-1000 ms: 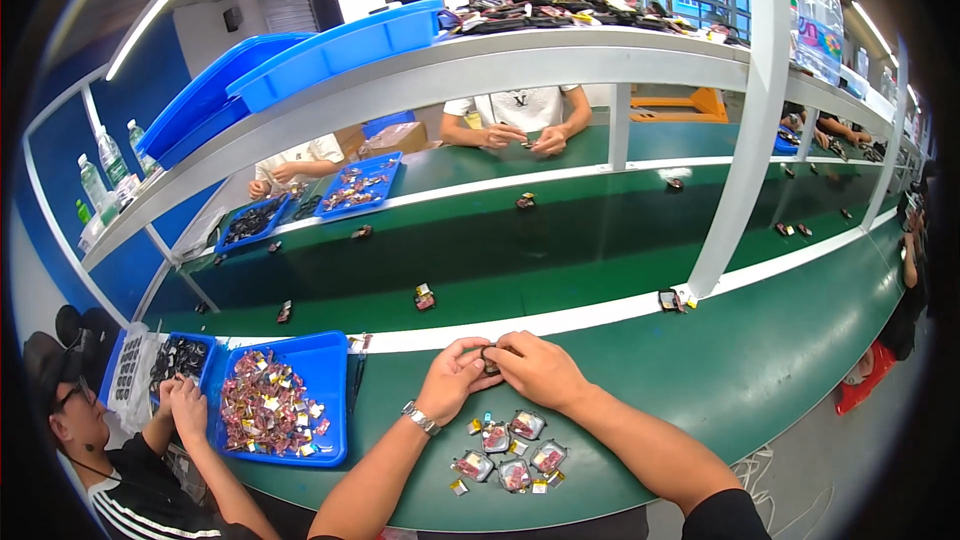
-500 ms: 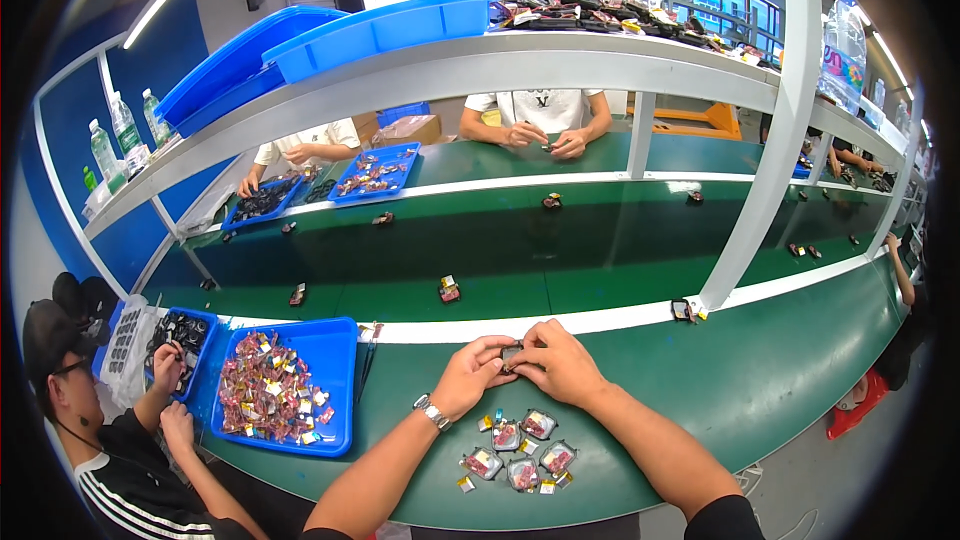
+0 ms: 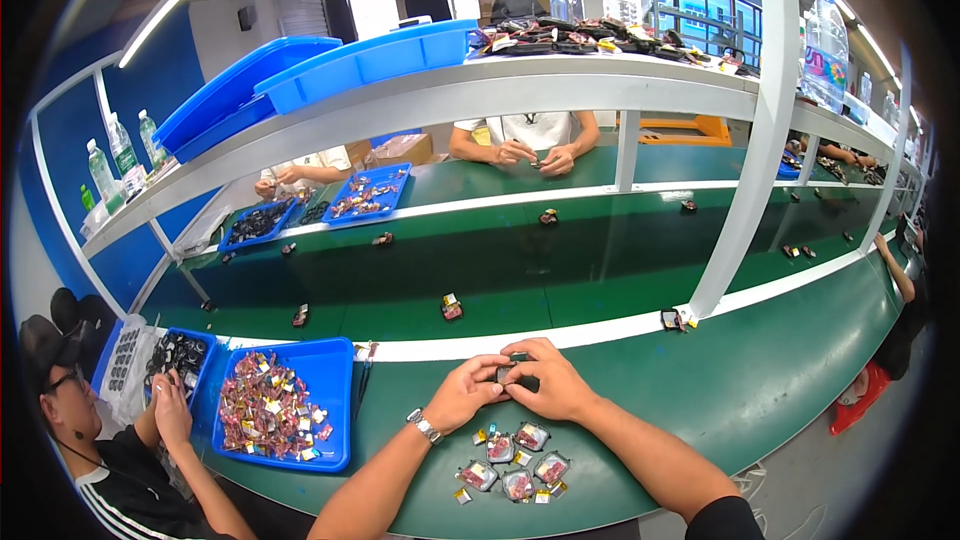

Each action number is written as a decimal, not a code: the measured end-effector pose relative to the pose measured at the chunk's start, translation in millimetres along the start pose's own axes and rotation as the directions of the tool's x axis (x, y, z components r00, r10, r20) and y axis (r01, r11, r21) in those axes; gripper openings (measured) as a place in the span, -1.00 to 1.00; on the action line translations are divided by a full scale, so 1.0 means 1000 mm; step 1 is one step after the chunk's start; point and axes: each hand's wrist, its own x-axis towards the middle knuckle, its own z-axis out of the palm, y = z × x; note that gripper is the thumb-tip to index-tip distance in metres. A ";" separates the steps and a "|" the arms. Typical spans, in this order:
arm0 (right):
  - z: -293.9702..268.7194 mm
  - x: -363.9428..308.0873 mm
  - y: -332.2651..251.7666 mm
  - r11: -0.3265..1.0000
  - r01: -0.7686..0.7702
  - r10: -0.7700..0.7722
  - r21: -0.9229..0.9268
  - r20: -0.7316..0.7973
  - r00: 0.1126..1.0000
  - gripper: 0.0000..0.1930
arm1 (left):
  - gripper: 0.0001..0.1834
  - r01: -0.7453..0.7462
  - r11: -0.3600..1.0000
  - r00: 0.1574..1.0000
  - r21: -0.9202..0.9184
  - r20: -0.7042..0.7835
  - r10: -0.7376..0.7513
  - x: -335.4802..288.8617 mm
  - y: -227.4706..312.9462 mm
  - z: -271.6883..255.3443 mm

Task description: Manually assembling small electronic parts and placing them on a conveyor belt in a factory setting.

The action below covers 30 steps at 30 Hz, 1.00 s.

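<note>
My left hand (image 3: 465, 393), with a watch at the wrist, grips the left side of a small black casing (image 3: 504, 375) over the green worktop. My right hand (image 3: 548, 380) closes on the same casing from the right, thumb and fingers pressed to its edges. Fingers cover most of the casing, so its inside is hard to make out. Just nearer to me lies a cluster of several dark-rimmed casings (image 3: 517, 485) with red and silver parts inside. Small silver-and-yellow pieces (image 3: 463, 495) lie among them.
Left of my arm stands a blue tray (image 3: 345, 410) heaped with red-and-silver parts. Beyond my hands, a white rail (image 3: 440, 347) borders a green belt (image 3: 540, 310) carrying scattered units. A white post (image 3: 745, 170) rises at right. Co-workers sit at left and across.
The view has tilted slightly, so the bench appears lower. My right fingers have shifted their grip around the casing. The co-worker at left has brought both hands together.
</note>
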 end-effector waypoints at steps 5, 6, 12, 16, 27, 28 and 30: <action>-0.003 -0.002 0.001 0.995 0.020 -0.028 0.095 0.085 0.996 -0.91 | -0.58 0.000 1.000 1.000 0.020 -0.021 0.001 -0.003 0.001 0.003; -0.002 -0.003 0.001 0.993 0.019 -0.029 0.114 0.083 0.996 -0.91 | -0.59 0.008 0.999 0.999 0.034 -0.036 -0.007 -0.003 0.001 0.003; 0.015 -0.006 -0.010 0.999 -0.037 0.041 0.034 -0.116 0.992 -0.91 | -0.66 -0.014 0.997 0.999 -0.078 -0.034 0.012 -0.004 -0.003 -0.004; 0.019 -0.006 -0.014 0.999 -0.033 0.035 0.020 -0.140 0.990 -0.90 | -0.67 -0.045 0.993 0.999 -0.109 -0.028 0.042 -0.004 -0.004 -0.005; 0.023 -0.008 -0.006 0.986 -0.097 0.115 0.134 -0.135 0.984 -0.88 | -0.69 -0.052 0.991 0.998 -0.127 -0.036 0.047 -0.002 -0.004 -0.005; 0.024 -0.008 -0.007 0.982 -0.115 0.136 0.153 -0.132 0.982 -0.87 | -0.69 -0.051 0.991 0.998 -0.127 -0.036 0.047 -0.003 -0.005 -0.004; 0.024 -0.009 -0.002 0.980 -0.112 0.134 0.162 -0.129 0.983 -0.87 | -0.69 -0.043 0.990 0.998 -0.133 -0.049 0.036 -0.002 -0.004 -0.003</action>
